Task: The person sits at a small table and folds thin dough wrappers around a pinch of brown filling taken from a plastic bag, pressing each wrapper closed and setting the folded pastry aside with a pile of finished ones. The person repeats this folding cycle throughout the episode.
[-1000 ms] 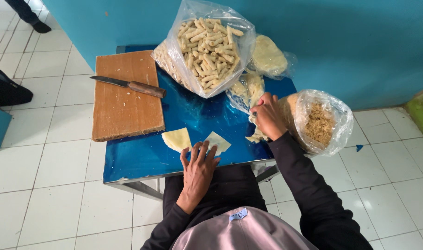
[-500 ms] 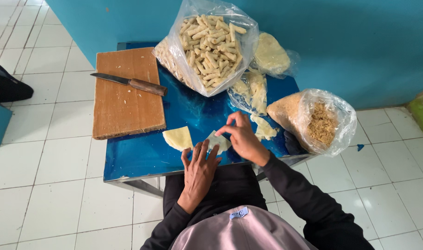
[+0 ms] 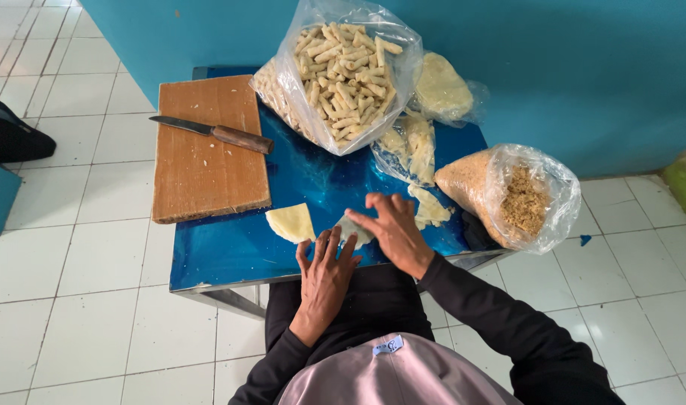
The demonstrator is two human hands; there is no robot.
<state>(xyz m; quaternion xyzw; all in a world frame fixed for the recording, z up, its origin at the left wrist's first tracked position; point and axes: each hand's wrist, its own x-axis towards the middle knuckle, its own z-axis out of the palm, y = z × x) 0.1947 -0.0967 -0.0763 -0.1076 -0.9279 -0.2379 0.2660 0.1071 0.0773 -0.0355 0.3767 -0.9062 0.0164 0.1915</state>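
Note:
My left hand [image 3: 324, 279] lies flat near the front edge of the blue table [image 3: 230, 247], fingertips on a pale dough wrapper [image 3: 352, 230]. My right hand [image 3: 391, 229] bends over the same wrapper from the right and presses on it, hiding most of it. A second pale wrapper [image 3: 292, 223], triangular, lies free just left of my hands. More loose wrapper pieces [image 3: 430, 210] sit to the right of my right hand.
A large open plastic bag of rolled pieces [image 3: 341, 71] stands at the back. A bag of crumbs [image 3: 511, 196] hangs over the right edge. Smaller bags of dough [image 3: 440, 88] lie behind. A wooden cutting board [image 3: 204, 150] with a knife [image 3: 214, 133] is on the left.
My right hand came away from the crumb bag at the right and moved left onto the wrapper by my left hand. My left hand stayed put.

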